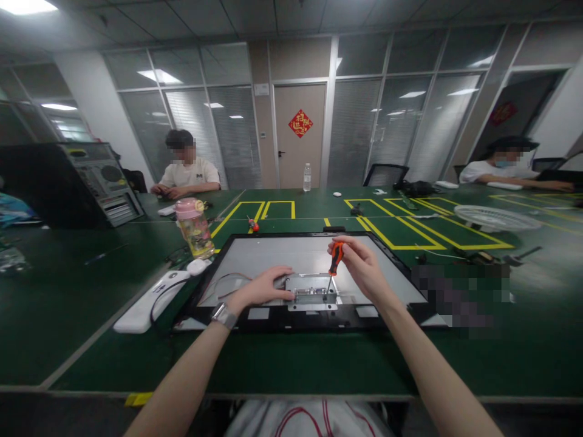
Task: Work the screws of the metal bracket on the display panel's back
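Note:
A monitor panel (pixel 255 252) lies face down on the green table (pixel 91 291), with a metal bracket (pixel 312 290) near its front edge. My left hand (pixel 264 286) rests flat on the panel, fingers touching the bracket's left side. My right hand (pixel 359 264) pinches a small screwdriver (pixel 334 260) with an orange handle, held upright with its tip down on the bracket. A watch (pixel 224 315) sits on my left wrist.
A white plastic cover (pixel 148 303) with a cable lies left of the panel, beside a pink-lidded bottle (pixel 195 227). A computer case (pixel 86 182) stands at far left, a white fan grille (pixel 496 217) at right. Two people sit at the far side.

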`<state>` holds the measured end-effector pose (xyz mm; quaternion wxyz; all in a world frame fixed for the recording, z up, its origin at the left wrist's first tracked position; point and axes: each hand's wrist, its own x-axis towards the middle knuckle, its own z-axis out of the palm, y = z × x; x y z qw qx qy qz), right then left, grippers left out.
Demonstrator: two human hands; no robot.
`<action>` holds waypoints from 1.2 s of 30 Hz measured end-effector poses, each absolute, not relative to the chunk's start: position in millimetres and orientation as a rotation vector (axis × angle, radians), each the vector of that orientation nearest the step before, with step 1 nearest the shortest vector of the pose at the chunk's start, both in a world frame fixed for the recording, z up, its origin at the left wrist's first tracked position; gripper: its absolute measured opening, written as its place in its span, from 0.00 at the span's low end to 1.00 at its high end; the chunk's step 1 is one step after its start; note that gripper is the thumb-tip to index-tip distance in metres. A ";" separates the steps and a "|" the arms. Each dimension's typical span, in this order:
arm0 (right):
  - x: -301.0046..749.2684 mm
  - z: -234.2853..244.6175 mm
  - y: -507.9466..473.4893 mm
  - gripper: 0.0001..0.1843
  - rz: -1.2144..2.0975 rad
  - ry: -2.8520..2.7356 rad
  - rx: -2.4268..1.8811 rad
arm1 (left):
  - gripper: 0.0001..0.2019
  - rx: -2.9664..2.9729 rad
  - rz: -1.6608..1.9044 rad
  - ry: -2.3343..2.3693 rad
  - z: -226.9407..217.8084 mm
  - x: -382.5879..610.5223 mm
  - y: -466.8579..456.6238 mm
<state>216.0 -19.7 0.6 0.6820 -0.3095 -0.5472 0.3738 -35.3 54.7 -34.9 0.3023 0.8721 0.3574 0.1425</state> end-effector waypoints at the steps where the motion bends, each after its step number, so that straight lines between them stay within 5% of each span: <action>1: 215.0 1.4 -20.1 0.12 0.843 -1.226 -0.688 | 0.36 2.310 0.379 0.948 -34.5 -35.1 54.3; 13: 213.8 2.2 -22.2 0.15 0.758 -1.362 -0.736 | 0.37 2.287 0.362 0.978 -30.5 -34.9 51.5; 22: 209.4 -1.8 -21.8 0.10 0.304 -1.378 -0.911 | 0.36 2.268 0.360 0.979 -27.3 -34.3 49.3; 28: 204.1 -2.6 -26.4 0.16 0.470 -1.412 -0.833 | 0.37 2.274 0.364 0.983 -31.2 -34.3 51.3; 36: 204.2 -1.2 -23.8 0.10 0.302 -1.357 -0.915 | 0.36 2.260 0.377 0.975 -28.6 -34.8 49.6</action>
